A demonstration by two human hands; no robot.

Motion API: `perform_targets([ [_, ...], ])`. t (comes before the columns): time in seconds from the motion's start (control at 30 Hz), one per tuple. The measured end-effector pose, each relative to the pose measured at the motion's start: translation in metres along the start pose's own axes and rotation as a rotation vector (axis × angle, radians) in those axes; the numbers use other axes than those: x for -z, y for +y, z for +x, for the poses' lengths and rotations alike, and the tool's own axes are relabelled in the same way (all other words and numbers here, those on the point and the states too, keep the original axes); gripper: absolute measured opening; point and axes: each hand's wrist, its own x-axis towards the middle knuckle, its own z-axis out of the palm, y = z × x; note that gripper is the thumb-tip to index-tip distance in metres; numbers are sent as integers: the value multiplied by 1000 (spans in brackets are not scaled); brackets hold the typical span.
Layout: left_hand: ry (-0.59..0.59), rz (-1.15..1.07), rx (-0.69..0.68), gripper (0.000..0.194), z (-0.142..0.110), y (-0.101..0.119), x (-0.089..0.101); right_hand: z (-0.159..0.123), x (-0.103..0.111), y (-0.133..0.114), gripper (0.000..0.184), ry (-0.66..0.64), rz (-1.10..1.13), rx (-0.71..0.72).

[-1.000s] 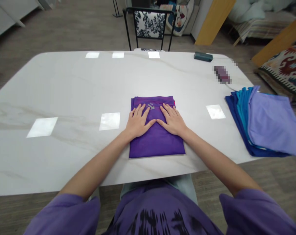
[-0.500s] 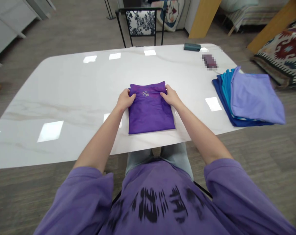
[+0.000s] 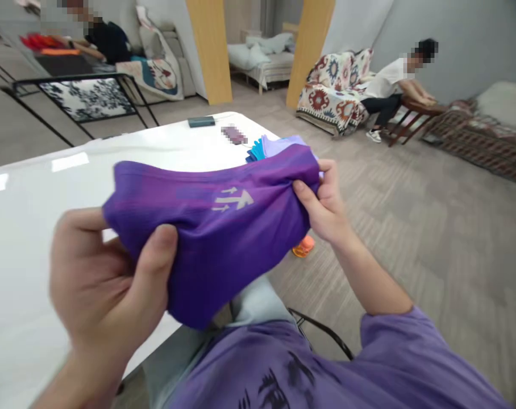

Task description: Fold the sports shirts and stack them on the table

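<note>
A folded purple garment (image 3: pixel 224 227) with a small pale arrow logo hangs in the air above the near edge of the white table (image 3: pixel 36 193). My left hand (image 3: pixel 104 284) is closed on its left end, thumb on top. At the garment's right end my right hand (image 3: pixel 324 204) pinches the fabric. The stack of blue and lilac cloths (image 3: pixel 270 146) peeks out just behind the garment, mostly hidden by it.
A dark case (image 3: pixel 201 121) and a blurred small object (image 3: pixel 234 134) lie at the table's far side. A black-framed chair (image 3: pixel 85 97) stands beyond it. An orange item (image 3: pixel 303 246) lies on the floor. One person (image 3: pixel 390 85) sits at the right, another person (image 3: pixel 100 37) far left.
Both hands went from pressing the folded garment flat, to gripping its far corners, to lifting it off the table. The view has swung up and to the right.
</note>
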Motion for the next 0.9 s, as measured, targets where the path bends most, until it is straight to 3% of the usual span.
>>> perform_targets([
  [0.1,-93,8,-105,27,34,-17,-82,41,59,40,62,78,-169,44],
  [0.17,-164,-41,-133,29,74,-51,-139,89,85,80,63,108,-271,91],
  [0.23,-201,-23,-138,33,121,-100,-197,146,100,129,66,119,-362,97],
  [0.33,-257,90,-47,39,187,-188,-279,228,98,210,67,82,-458,35],
  [0.43,-370,291,178,53,219,-267,-333,277,71,279,73,-17,-548,-122],
  [0.5,-436,436,222,71,218,-300,-345,284,47,307,78,-85,-627,-243],
  [0.57,-452,508,121,85,203,-314,-338,275,26,318,77,-158,-685,-299],
  [0.67,-435,516,-94,88,167,-306,-312,246,9,313,79,-255,-706,-265],
  [0.73,-498,520,-209,87,138,-292,-295,220,9,305,85,-280,-702,-201],
  [0.9,-982,488,-364,83,71,-265,-272,164,17,304,78,-357,-688,-126],
])
